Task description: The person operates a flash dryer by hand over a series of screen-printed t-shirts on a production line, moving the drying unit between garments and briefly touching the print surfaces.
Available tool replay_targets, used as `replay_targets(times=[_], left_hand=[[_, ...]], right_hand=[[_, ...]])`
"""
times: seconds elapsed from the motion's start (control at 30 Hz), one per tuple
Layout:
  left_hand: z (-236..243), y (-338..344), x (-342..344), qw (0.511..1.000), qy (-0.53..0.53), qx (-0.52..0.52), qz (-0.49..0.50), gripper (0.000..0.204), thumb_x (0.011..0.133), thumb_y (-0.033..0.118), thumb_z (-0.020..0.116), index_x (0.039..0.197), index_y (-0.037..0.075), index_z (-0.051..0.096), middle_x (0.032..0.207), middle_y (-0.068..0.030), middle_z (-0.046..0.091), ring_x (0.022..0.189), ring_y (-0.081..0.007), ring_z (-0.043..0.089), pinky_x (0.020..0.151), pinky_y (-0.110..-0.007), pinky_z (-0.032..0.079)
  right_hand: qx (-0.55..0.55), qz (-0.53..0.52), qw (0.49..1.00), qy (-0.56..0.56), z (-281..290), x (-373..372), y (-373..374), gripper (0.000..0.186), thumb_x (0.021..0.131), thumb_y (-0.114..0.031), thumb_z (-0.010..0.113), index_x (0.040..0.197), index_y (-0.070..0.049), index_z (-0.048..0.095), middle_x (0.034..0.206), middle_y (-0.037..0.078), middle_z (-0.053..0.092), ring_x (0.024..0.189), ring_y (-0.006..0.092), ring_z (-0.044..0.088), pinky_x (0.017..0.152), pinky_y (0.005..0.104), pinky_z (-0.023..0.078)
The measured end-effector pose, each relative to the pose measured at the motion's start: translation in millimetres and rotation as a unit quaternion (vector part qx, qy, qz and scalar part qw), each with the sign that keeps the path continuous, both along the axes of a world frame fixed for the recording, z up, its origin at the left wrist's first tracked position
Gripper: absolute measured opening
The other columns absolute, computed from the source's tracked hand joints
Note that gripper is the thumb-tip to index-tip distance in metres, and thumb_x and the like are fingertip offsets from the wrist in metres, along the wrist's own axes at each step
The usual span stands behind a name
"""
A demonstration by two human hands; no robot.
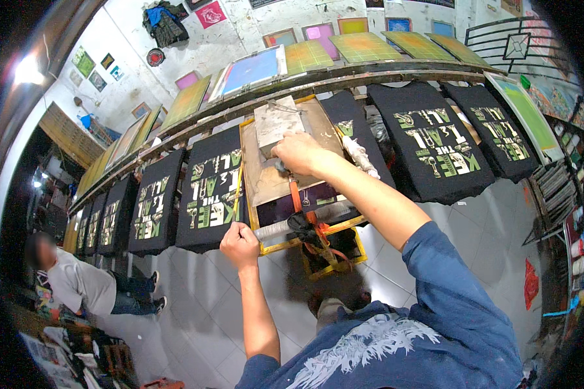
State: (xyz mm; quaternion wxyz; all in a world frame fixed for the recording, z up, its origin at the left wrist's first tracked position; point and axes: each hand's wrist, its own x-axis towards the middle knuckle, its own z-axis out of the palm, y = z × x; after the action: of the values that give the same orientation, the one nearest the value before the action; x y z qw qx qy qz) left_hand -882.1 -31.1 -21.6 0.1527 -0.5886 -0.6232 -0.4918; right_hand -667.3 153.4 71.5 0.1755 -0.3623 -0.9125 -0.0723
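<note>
A yellow-framed device with a flat tan top panel [263, 187] lies over the black shirts in front of me. My left hand [240, 246] is closed at the left end of its grey-taped handle bar [274, 231], by the near left corner. Farther up, my right hand [296, 153] is a fist over the panel, beside a pale box [276, 123]. What its fingers hold is hidden; a small dark piece shows below them. An orange strip [295, 196] runs from there toward the bar. Black T-shirts with green and white prints [213, 188] flank the device.
More printed black shirts [435, 139] lie along the row on both sides. Framed printing screens [250, 70] lean behind it. A person in a light shirt [87, 282] is at the lower left. A yellow stand [353, 253] is under the device on the tiled floor [201, 311].
</note>
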Motion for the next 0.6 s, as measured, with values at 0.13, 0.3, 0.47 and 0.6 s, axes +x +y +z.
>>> replay_targets(times=[0.13, 0.3, 0.47, 0.6], left_hand=[[-2, -2, 0, 1.0, -0.003, 0.005, 0.004, 0.02, 0.085, 0.013, 0.053, 0.069, 0.004, 0.061, 0.061, -0.0165, 0.06, 0.054, -0.0333, 0.063, 0.056, -0.042, 0.048], [-1, 0, -1, 1.0, -0.003, 0.009, -0.005, 0.02, 0.085, 0.013, 0.053, 0.07, 0.004, 0.062, 0.061, -0.0168, 0.061, 0.054, -0.0334, 0.063, 0.055, -0.042, 0.048], [2, 0, 1, 1.0, -0.001, 0.003, -0.003, 0.021, 0.086, 0.014, 0.053, 0.07, 0.004, 0.062, 0.062, -0.0163, 0.062, 0.055, -0.033, 0.064, 0.055, -0.042, 0.049], [0, 1, 0, 1.0, 0.001, 0.004, -0.01, 0.021, 0.086, 0.014, 0.053, 0.07, 0.004, 0.062, 0.062, -0.0162, 0.062, 0.055, -0.0329, 0.064, 0.056, -0.043, 0.049]], right_hand=[[-0.004, 0.025, 0.999, 0.021, 0, -1, -2, 0.011, 0.08, -0.01, 0.071, 0.086, -0.003, 0.077, 0.089, 0.021, 0.076, 0.091, 0.0357, 0.076, 0.078, 0.0476, 0.062], [-0.035, 0.007, 0.999, 0.021, 3, -4, -2, 0.012, 0.078, -0.011, 0.073, 0.085, -0.002, 0.077, 0.09, 0.022, 0.076, 0.09, 0.0362, 0.076, 0.078, 0.0475, 0.061], [-0.038, -0.007, 0.999, 0.015, 10, -3, -9, 0.015, 0.076, -0.012, 0.075, 0.087, -0.003, 0.078, 0.09, 0.021, 0.076, 0.091, 0.0359, 0.076, 0.079, 0.0469, 0.061], [-0.031, -0.02, 0.999, 0.008, 14, -4, -10, 0.015, 0.076, -0.011, 0.076, 0.088, -0.003, 0.079, 0.091, 0.02, 0.077, 0.093, 0.0347, 0.076, 0.079, 0.0463, 0.061]])
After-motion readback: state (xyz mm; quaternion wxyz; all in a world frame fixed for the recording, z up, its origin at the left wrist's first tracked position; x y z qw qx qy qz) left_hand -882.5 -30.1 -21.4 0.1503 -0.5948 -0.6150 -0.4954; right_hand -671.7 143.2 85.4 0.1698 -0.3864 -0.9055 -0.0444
